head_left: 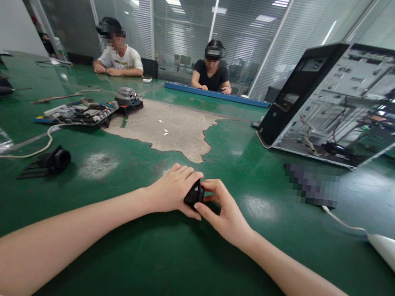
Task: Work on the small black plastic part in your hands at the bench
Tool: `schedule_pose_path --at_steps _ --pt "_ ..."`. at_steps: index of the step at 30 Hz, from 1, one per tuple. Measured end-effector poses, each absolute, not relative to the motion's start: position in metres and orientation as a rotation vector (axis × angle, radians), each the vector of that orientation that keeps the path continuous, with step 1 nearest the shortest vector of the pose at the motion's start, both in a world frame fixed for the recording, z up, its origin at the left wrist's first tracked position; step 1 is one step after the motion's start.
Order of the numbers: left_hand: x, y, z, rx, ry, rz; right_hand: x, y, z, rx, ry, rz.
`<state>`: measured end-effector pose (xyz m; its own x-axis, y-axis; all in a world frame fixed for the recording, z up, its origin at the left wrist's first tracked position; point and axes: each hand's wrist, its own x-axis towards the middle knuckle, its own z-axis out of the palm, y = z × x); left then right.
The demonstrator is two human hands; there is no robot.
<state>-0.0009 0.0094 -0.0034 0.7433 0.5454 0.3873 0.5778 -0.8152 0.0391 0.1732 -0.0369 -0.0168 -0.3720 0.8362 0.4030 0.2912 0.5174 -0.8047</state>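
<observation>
While our left hand [173, 189] grasps the small black part [195, 195] from nine o'clock, we should press lightly and squarely with our right hand [224, 214], its grip pinching at three.

The head view is directed forward and down over the green worktop [182, 271], from above its near part. The left hand [172, 188] and right hand [226, 209] are seen close by, from above and behind, just below the centre; the glass partition [182, 33] is caught far off, along the top, beyond the worktop.
</observation>
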Motion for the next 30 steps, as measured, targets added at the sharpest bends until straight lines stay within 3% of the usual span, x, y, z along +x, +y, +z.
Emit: schedule_pose_path --at_steps 30 --pt "0.0005 0.0091 -0.0048 -2.860 -0.951 -0.665 0.1728 -0.0377 -0.0143 -0.942 -1.891 0.873"
